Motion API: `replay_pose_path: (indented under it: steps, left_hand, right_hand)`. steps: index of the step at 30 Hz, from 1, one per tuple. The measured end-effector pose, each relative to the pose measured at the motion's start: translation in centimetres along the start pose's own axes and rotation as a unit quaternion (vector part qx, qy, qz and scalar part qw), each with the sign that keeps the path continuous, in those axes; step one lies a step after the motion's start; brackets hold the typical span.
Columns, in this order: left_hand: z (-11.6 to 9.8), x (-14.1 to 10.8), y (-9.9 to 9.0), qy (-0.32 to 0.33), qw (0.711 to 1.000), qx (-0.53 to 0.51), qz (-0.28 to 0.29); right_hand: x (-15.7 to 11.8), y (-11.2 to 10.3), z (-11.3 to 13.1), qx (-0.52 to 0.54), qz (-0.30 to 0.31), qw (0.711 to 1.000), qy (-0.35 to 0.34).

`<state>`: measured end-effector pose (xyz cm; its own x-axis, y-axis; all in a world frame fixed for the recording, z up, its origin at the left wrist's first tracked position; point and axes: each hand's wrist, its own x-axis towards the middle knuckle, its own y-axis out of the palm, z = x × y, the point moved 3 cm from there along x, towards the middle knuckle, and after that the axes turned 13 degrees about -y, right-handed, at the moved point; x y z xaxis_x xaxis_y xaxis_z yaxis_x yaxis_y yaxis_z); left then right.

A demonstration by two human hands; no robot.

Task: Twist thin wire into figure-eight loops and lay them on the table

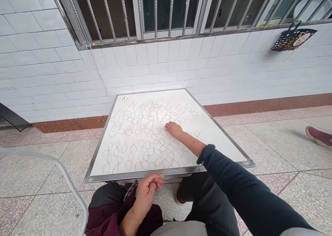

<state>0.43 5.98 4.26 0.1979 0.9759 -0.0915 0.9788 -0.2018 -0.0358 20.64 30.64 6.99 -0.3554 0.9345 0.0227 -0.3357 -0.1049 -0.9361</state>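
Note:
A white board with a grey metal rim lies in front of me. Rows of thin dark loops, many with loose tails or twisted like a figure eight, cover much of it; they look like fine cord or wire. Over the middle of the board, my right hand is closed, fingertips pinched together low among the loops. What it pinches is too small to make out. My left hand hangs just off the near rim, fingers curled in against the thumb; I cannot see what they hold, if anything.
A small white and red item lies at the board's far left corner. Behind stands a tiled wall with a barred window and a hanging dotted bag. A pale curved tube is at left, a person's shoe at right.

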Motion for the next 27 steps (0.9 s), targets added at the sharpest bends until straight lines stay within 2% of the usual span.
replay_pose_path:
  steps: [5, 10, 15, 19, 22, 25, 27]
  left_hand:
    - [-0.2, 0.1, -0.1, -0.011, 1.000, 0.009, 0.003]
    - [0.2, 0.4, -0.2, -0.012, 1.000, 0.007, 0.008]
    - [0.3, 0.7, -1.0, -0.010, 1.000, -0.014, -0.020]
    - [-0.2, 0.9, -1.5, -0.041, 0.996, -0.054, -0.053]
    - [-0.8, 0.9, -1.6, -0.067, 0.990, -0.095, -0.077]
    - [-1.9, 1.1, -1.8, -0.083, 0.984, -0.125, -0.099]
    - [-2.9, 1.3, -1.9, -0.092, 0.981, -0.133, -0.106]
  right_hand:
    - [1.1, 1.2, -0.2, -0.051, 0.027, 0.998, -0.001]
    - [1.0, 1.8, -0.4, -0.055, 0.022, 0.998, 0.000]
    - [0.0, 0.1, -0.3, -0.029, -0.034, 0.999, -0.007]
    - [-1.4, -2.8, -0.1, 0.010, -0.087, 0.996, -0.019]
    - [-3.0, -4.3, 0.7, 0.048, -0.096, 0.994, -0.039]
    - [-5.8, -4.7, 3.0, 0.091, -0.112, 0.986, -0.080]
    - [-8.3, -4.3, 5.3, 0.129, -0.145, 0.970, -0.144]
